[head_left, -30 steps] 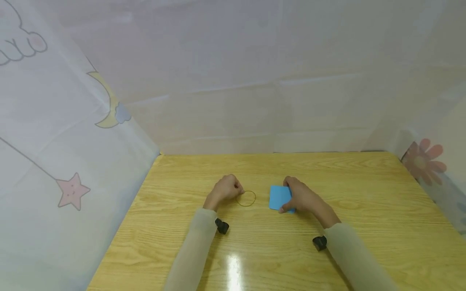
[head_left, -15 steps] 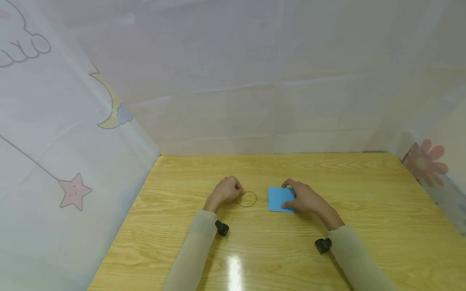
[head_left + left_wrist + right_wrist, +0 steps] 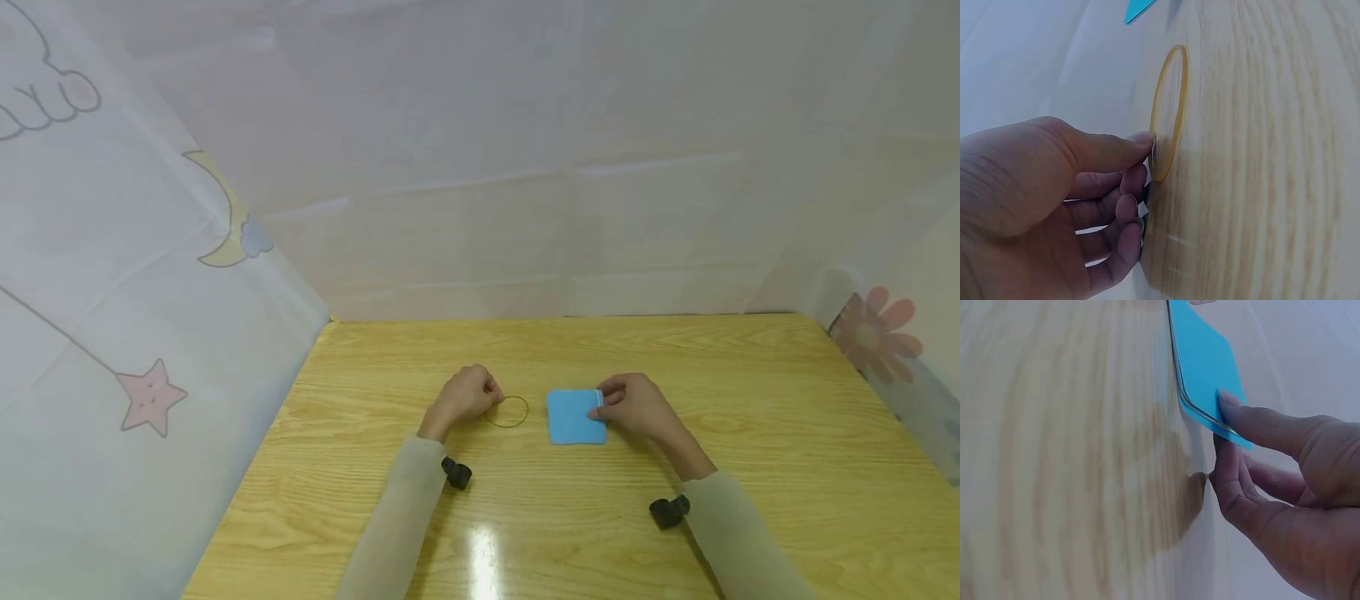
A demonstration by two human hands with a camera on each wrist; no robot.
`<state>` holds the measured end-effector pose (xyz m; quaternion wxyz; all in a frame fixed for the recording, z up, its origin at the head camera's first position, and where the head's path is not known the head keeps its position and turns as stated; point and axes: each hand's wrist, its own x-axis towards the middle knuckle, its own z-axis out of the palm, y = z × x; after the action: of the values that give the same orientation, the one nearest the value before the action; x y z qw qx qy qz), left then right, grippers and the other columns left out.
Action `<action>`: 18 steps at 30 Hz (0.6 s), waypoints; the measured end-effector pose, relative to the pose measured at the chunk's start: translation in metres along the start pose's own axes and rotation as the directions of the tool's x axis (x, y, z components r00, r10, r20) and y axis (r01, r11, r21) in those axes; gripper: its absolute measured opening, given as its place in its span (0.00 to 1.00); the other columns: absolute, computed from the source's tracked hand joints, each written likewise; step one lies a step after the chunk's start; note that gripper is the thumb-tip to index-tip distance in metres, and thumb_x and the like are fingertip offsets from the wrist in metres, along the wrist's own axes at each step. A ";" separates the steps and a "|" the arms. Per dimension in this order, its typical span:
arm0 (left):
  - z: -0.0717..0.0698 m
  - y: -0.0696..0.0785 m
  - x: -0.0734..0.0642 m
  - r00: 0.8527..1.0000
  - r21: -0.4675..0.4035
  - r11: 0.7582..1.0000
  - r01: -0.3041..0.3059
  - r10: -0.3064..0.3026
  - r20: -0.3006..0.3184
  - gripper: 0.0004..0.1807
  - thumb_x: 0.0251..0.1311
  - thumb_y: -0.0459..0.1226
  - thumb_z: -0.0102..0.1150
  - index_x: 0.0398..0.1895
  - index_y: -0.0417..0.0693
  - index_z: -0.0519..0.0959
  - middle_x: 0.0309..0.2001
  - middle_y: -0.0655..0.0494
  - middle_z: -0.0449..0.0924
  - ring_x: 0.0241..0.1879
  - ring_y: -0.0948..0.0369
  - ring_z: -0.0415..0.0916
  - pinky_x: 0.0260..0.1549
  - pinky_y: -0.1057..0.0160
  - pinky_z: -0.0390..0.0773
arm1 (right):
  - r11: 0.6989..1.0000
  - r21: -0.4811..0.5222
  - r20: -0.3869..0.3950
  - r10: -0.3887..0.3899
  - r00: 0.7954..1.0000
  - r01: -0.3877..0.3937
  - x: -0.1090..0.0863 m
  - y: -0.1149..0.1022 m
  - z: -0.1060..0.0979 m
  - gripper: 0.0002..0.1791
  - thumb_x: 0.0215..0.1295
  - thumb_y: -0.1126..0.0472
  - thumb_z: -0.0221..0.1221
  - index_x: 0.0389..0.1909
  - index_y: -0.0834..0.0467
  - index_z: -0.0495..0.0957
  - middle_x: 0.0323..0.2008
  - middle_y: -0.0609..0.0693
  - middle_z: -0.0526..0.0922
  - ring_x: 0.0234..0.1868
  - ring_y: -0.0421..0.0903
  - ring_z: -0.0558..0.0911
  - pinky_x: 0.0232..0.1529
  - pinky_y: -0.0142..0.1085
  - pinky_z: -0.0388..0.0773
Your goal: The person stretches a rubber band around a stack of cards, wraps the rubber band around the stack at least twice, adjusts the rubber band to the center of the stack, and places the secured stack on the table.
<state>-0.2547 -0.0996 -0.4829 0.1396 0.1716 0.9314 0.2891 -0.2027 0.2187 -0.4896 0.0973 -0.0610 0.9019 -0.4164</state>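
Note:
Near the middle of the table, my left hand [image 3: 467,392] pinches the edge of a thin yellow rubber band [image 3: 1179,112] between thumb and forefinger. The band forms a round loop, seen from above in the head view. To its right, my right hand [image 3: 641,408] pinches a thin stack of blue square cards [image 3: 573,417] by the right edge. In the right wrist view, my thumb lies on top of the blue stack [image 3: 1207,362] and the fingers are under it. Layered edges show there, with the stack's near edge raised over the wood.
A light wooden table [image 3: 570,533] lies under both hands. Pale printed cloth [image 3: 480,208] hangs behind it and along both sides. A black wrist camera [image 3: 457,472] sits on the left sleeve, and another black camera [image 3: 669,511] on the right one.
My right hand has shifted from spanning the blue stack's far and near edges to pinching its right edge. The stack sits slightly further left and nearer. My left hand stays put on the rubber band.

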 end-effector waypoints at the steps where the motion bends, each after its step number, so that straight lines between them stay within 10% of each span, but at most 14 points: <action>1: 0.000 0.000 0.000 1.000 -0.002 1.000 -0.002 0.002 -0.001 0.09 0.74 0.39 0.63 0.39 0.48 0.91 0.46 0.52 0.91 0.34 0.61 0.79 0.34 0.64 0.78 | 1.000 0.003 -0.011 0.027 1.000 -0.027 -0.001 0.000 0.000 0.32 0.63 0.56 0.75 0.62 0.71 0.79 0.51 0.64 0.87 0.50 0.56 0.86 0.50 0.49 0.86; 8: -0.001 -0.004 -0.002 1.000 -0.042 0.999 -0.018 0.018 0.003 0.10 0.76 0.37 0.59 0.46 0.46 0.89 0.51 0.50 0.89 0.45 0.58 0.83 0.46 0.57 0.85 | 0.993 0.117 0.007 0.032 0.999 -0.033 -0.006 0.000 -0.002 0.30 0.65 0.57 0.73 0.61 0.72 0.79 0.50 0.64 0.87 0.50 0.56 0.87 0.48 0.46 0.88; 18: -0.007 -0.004 0.001 0.999 -0.133 0.991 -0.024 0.029 0.032 0.10 0.78 0.38 0.57 0.47 0.45 0.87 0.48 0.51 0.88 0.45 0.60 0.82 0.48 0.56 0.85 | 0.893 0.427 0.112 0.106 0.988 -0.144 -0.006 0.006 -0.001 0.33 0.70 0.67 0.66 0.69 0.79 0.67 0.50 0.68 0.89 0.44 0.51 0.93 0.46 0.44 0.91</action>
<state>-0.2590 -0.1055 -0.4801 0.1623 0.1790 0.9053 0.3492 -0.1970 0.2246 -0.4927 0.1738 0.0025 0.7835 -0.5966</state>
